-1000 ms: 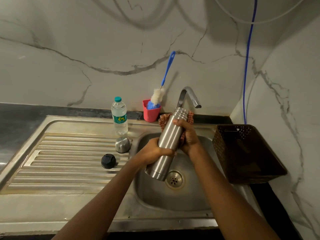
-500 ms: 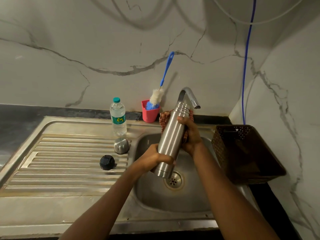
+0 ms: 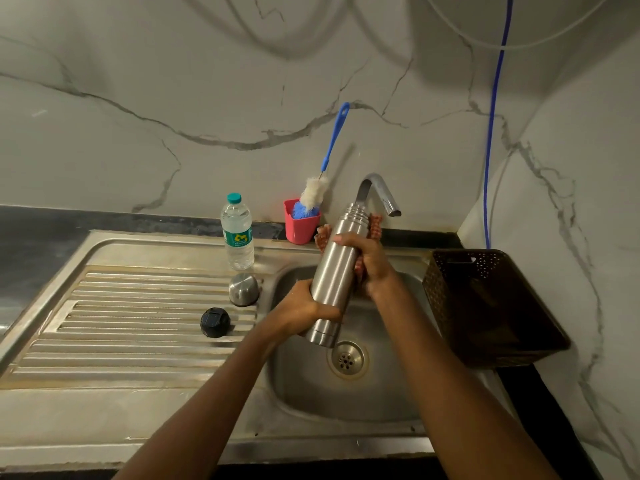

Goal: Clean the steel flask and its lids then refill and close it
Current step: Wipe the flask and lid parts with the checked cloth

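The open steel flask (image 3: 337,271) is tilted over the sink basin (image 3: 381,393), mouth up toward the tap (image 3: 379,192). My left hand (image 3: 304,308) grips its lower body. My right hand (image 3: 367,261) wraps a red checked cloth (image 3: 375,225) around the upper body; the cloth shows behind the flask on both sides. On the ribbed drainboard (image 3: 121,317) stand the steel cup lid (image 3: 243,289) and the black stopper lid (image 3: 215,322).
A plastic water bottle (image 3: 237,233) stands at the back of the drainboard. A pink cup (image 3: 300,223) holds a blue-handled bottle brush (image 3: 325,168) against the wall. A dark perforated basket (image 3: 485,306) sits right of the sink. A blue cable (image 3: 493,133) hangs in the corner.
The flask has been lifted and stood more upright, its mouth nearer the tap. My left hand has slid lower along the body.
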